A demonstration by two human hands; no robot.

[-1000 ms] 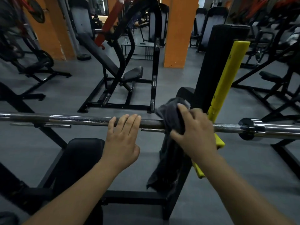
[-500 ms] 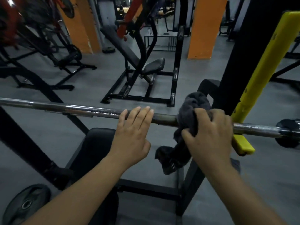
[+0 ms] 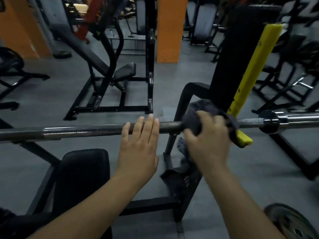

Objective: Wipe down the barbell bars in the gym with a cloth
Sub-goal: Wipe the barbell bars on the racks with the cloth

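A long grey steel barbell bar [image 3: 86,131] spans the near scene; the right hand [image 3: 208,142] clamps a dark grey cloth [image 3: 195,118] around it, left hand [image 3: 139,145] lying flat beside, fingers straight. Right: yellow rack upright [image 3: 255,71]; below, black padded bench [image 3: 82,175]

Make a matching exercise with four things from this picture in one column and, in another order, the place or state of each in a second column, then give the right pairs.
Things:
1. left hand
2. right hand
3. grey cloth
4. yellow rack guard

Places or states:
A. wrapped around the barbell bar, part hanging below
B. stands slanted behind the bar, on the right
C. flat on the bar, fingers straight
D. closed around the cloth on the bar

Pairs: 1-C, 2-D, 3-A, 4-B
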